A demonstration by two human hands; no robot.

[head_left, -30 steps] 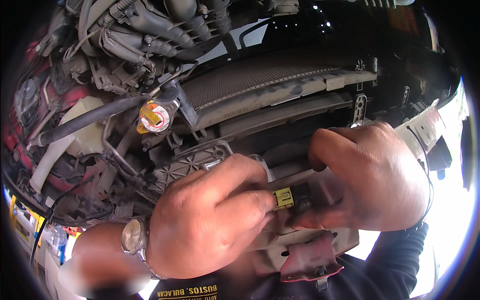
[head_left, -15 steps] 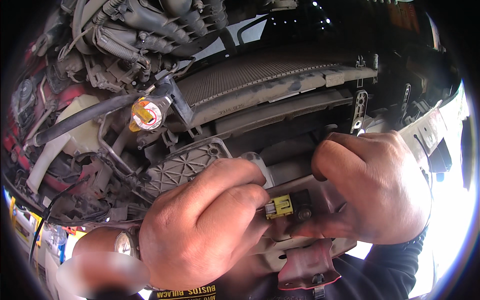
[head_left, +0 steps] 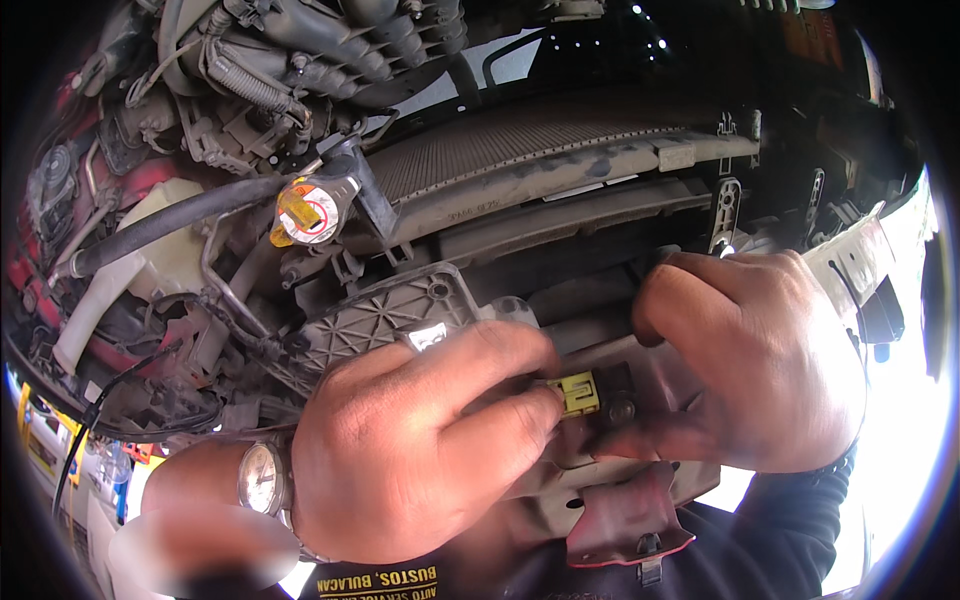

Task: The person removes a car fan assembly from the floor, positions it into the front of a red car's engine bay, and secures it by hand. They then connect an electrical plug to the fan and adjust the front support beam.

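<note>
The fingertips of my left hand are closed on a small yellow electrical connector. It sits against a small black sensor, which a bolt fastens to a metal panel. My right hand rests on the panel to the right of the sensor. Its thumb stretches toward the bolt and lies apart from the curled forefinger; the other fingertips are hidden. Below the connector, a red-edged metal bracket juts toward me.
Beyond my hands lies a radiator with a yellow-tabbed cap and a black hose. A ribbed grey casting stands close behind my left hand. Upright perforated brackets rise beyond my right hand. Engine parts fill the upper left.
My left hand has shifted slightly right and now covers more of the yellow connector's left end. My right hand has stayed nearly in place. The whole view has shifted a little.
</note>
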